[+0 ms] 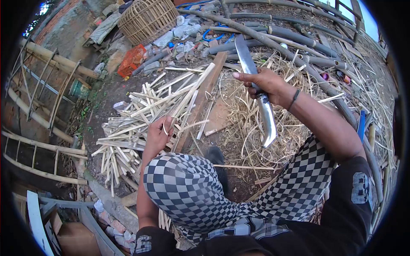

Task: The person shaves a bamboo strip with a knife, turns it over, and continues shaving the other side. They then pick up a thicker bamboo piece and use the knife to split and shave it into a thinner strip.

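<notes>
Right hand (262, 83) at 1 o'clock, fist wrapped round the middle of a long knife (256, 91); blade runs from 12 down toward 3. Left hand (159, 134) at 9 o'clock, fingers curled onto a thin curved bamboo strip (165, 126), resting on the pile of split bamboo sticks (141, 115). Woven basket (147, 19) at 11. Shavings (252, 123) on the ground between knife and knees.
</notes>
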### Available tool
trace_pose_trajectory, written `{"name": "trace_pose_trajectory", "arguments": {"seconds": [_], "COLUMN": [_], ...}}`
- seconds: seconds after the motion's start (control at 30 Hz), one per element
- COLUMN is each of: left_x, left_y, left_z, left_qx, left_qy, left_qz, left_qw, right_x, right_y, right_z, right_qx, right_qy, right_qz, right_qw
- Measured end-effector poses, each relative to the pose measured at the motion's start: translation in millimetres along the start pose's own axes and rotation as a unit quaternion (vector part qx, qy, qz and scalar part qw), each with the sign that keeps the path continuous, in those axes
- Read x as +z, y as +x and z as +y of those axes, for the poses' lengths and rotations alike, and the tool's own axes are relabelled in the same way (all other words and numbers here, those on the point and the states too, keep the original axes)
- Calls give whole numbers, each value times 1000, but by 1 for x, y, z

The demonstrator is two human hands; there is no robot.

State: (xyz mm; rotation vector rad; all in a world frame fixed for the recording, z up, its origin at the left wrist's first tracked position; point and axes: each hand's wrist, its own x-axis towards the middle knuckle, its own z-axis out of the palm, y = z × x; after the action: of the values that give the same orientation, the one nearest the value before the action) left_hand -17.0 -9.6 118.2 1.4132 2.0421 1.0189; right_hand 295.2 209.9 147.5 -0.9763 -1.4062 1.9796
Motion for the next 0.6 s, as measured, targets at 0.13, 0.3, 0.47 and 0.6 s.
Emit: {"name": "trace_pose_trajectory", "arguments": {"seconds": [0.13, 0.3, 0.47, 0.6], "left_x": [-42, -55, -48, -28], "left_y": [11, 26, 78, 121], "left_z": [66, 128, 143, 149], "left_qx": [56, 99, 175, 268], "left_qy": [94, 188, 166, 158], "left_qz": [-69, -108, 14, 77], "left_qw": [992, 971, 970, 947], "right_x": [26, 21, 1, -16], "right_y": [-8, -8, -22, -31], "right_z": [-22, -33, -46, -49], "right_qx": [-37, -90, -106, -99], "right_qy": [73, 79, 97, 138], "right_qz": [-45, -76, -73, -69], "right_qw": [996, 990, 987, 983]}}
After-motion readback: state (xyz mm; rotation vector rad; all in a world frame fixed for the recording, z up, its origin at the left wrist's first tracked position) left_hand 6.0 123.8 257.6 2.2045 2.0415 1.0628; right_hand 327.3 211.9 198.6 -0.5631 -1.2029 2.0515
